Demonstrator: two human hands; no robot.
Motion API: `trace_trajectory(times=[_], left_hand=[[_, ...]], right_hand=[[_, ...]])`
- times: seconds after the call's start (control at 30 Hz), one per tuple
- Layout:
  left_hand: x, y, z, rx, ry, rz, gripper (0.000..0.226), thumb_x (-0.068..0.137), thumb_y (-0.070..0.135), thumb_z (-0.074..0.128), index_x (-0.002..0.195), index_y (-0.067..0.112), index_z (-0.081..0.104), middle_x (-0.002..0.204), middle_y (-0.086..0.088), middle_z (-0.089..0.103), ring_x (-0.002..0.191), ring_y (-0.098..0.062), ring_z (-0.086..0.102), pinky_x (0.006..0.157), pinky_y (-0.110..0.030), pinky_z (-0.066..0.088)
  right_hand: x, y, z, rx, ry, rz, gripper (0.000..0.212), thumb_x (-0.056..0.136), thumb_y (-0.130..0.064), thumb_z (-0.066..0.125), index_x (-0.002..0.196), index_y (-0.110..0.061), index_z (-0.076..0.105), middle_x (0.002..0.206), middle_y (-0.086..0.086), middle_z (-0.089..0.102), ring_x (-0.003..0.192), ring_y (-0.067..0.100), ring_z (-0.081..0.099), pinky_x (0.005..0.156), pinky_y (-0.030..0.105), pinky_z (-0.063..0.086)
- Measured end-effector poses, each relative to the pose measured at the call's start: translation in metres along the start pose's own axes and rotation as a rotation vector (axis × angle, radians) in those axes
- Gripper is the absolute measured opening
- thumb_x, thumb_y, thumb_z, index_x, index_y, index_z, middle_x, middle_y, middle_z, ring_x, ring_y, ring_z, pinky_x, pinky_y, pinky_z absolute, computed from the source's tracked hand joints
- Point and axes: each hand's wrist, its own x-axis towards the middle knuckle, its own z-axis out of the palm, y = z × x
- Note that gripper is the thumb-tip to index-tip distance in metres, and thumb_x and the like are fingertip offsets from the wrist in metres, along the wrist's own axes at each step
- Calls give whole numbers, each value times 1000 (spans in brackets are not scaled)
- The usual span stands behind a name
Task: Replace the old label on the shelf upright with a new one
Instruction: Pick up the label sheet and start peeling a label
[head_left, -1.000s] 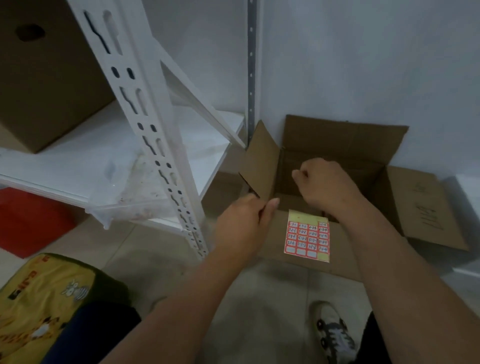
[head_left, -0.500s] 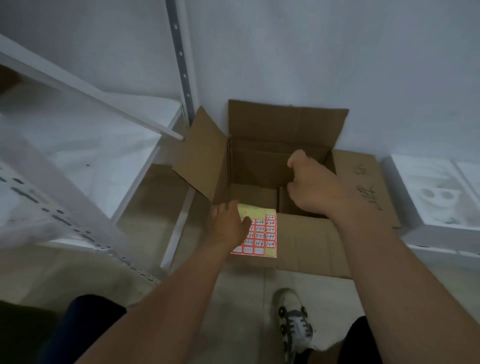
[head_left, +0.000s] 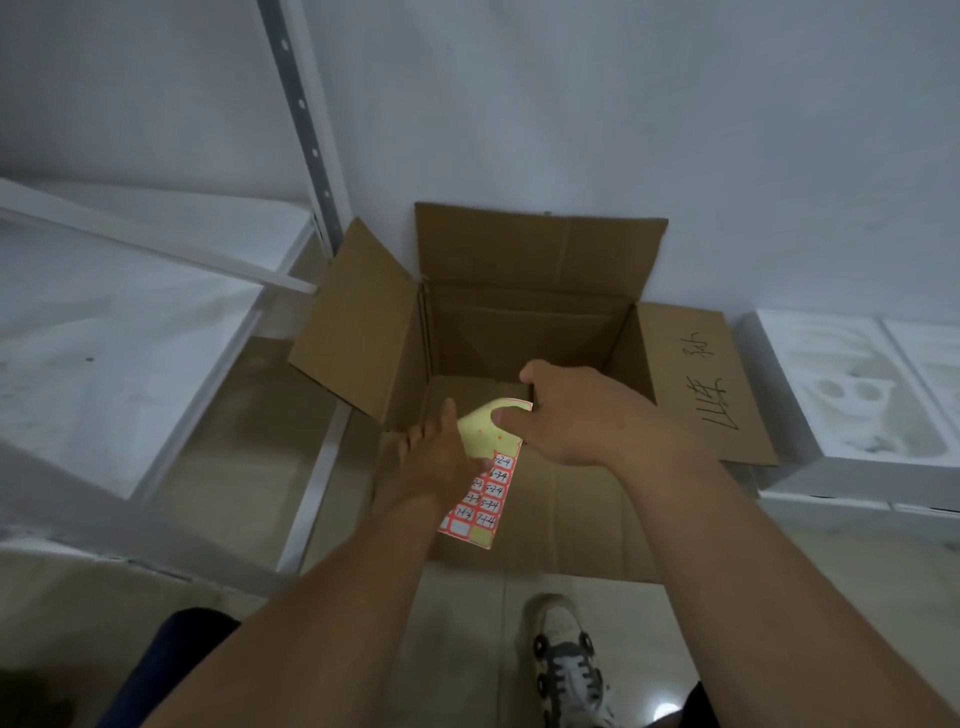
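At frame center I see both hands grasping the label sheet (head_left: 480, 486): left hand (head_left: 441, 462) beneath, right hand (head_left: 571, 415) pinching its curled top, over the cardboard box (head_left: 519, 291).

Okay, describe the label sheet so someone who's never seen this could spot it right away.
Find the open cardboard box on the floor against the wall. Over its near edge, both hands hold a sheet of labels. It is the only bright thing there: yellow backing with rows of red-bordered stickers bearing handwritten numbers.
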Motion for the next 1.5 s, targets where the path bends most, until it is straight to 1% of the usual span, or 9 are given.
trace_trajectory(times=[0.2,0.33,0.5,0.63,0.77,1.0,1.17,1.37,1.5], left_hand=[[-11,14,-15,-317,16,14,77,94,4,51,154,23,8,145,-13,41,114,-27,57,79,-32,48],[-23,21,-43,-506,55,-31,76,93,3,51,154,23,10,122,-6,62,95,-21,63,70,-31,51],[-61,32,-105,-751,232,-16,40,97,17,57,134,17,42,125,-3,62,101,-22,67,78,-34,56],[-101,29,-144,-976,236,-23,18,96,29,59,113,25,60,104,1,73,86,-18,73,81,-42,59],[-133,27,-168,-1203,201,-12,17,95,28,59,112,29,58,104,1,74,87,-22,74,86,-49,57],[-167,11,-196,-1311,147,16,27,94,17,59,120,17,58,103,-7,75,89,-27,74,90,-50,55],[-170,3,-212,-1364,189,15,34,92,21,61,126,17,54,108,-5,73,87,-25,74,81,-42,59],[-162,-3,-218,-643,720,87,58,88,34,68,137,38,35,146,10,40,120,-6,44,77,-8,39],[-159,0,-210,-465,556,290,16,92,40,59,108,39,54,115,16,58,99,-4,61,84,-24,55]], right_hand=[[-7,-5,-1,-20,11,-50,24,96,-43,48,91,-20,52,90,0,63,77,14,60,64,30,47],[-13,-20,-6,191,174,-87,47,99,-51,34,68,-20,50,67,0,59,57,12,57,57,28,44],[-24,-35,-12,267,275,-132,18,100,-38,43,94,-22,47,90,-5,63,69,8,61,60,22,51],[-43,-45,-18,359,435,-125,31,101,-42,37,87,-18,51,77,-6,57,60,4,54,52,14,34],[-59,-54,-14,535,330,-142,36,98,-40,46,129,-22,42,112,-12,53,87,3,55,60,14,39],[-68,-75,-11,824,198,-209,24,98,-40,43,101,-26,62,97,-9,71,90,10,68,84,37,54],[-70,-87,-14,820,237,-283,19,97,-35,47,98,-25,62,93,-10,72,81,6,70,79,29,55],[-70,-93,-13,703,281,-329,14,98,-33,45,97,-29,58,93,-16,68,79,0,67,65,13,46],[-71,-94,-11,726,236,-386,13,98,-29,46,96,-28,59,90,-13,70,78,-1,68,65,13,48]])
